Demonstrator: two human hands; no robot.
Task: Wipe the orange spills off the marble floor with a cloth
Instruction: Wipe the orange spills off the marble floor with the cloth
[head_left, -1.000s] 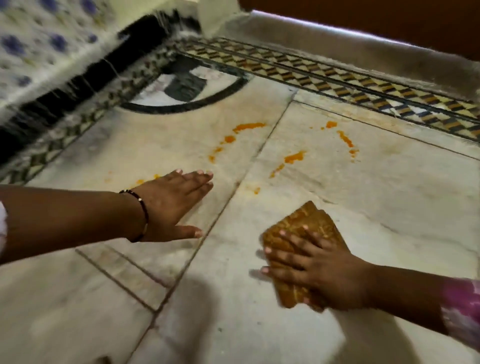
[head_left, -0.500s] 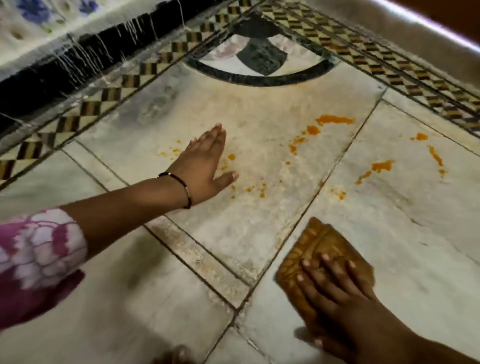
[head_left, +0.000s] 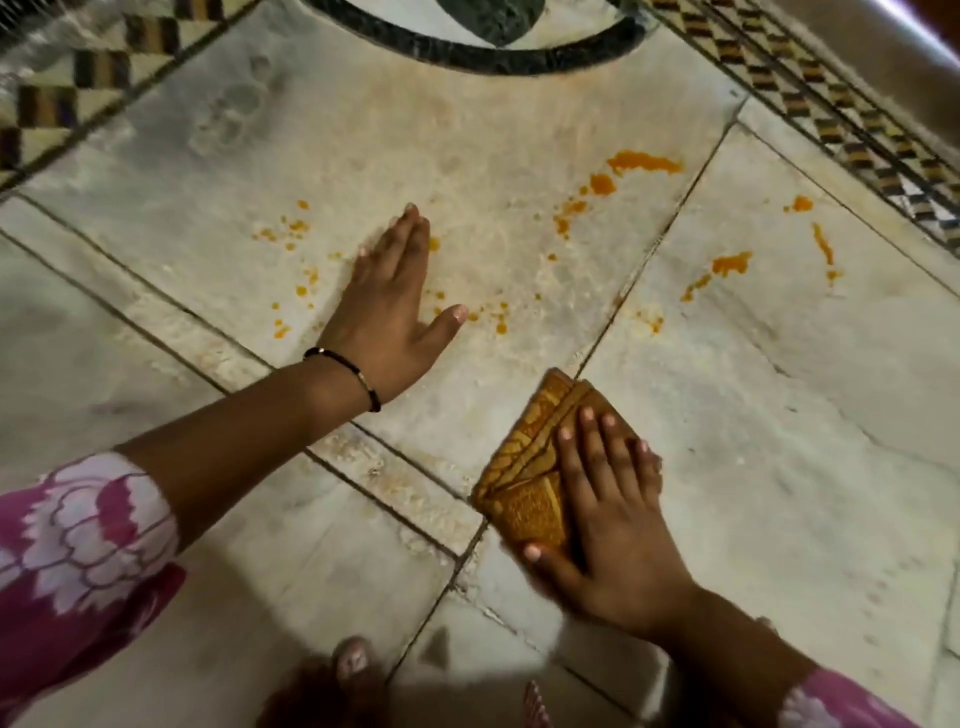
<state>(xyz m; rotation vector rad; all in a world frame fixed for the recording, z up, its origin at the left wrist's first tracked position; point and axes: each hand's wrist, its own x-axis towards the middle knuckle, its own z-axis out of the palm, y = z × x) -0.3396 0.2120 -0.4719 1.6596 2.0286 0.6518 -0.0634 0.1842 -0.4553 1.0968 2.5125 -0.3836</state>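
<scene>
1. The right hand (head_left: 605, 514) lies flat with fingers spread, pressing down on the folded orange-brown cloth (head_left: 535, 467) rather than clutching it.
2. The left hand (head_left: 389, 312) rests palm-down and released on the marble floor (head_left: 779, 467), holding nothing; a thin dark bracelet (head_left: 345, 371) circles its wrist.
3. The cloth sits on the floor beside a tile joint, near the person's knees.
4. Small orange spills (head_left: 644, 162) speckle the marble around the left hand; larger streaks lie farther off, apart from the cloth.
5. A patterned inlay border (head_left: 831, 119) edges the floor.
</scene>
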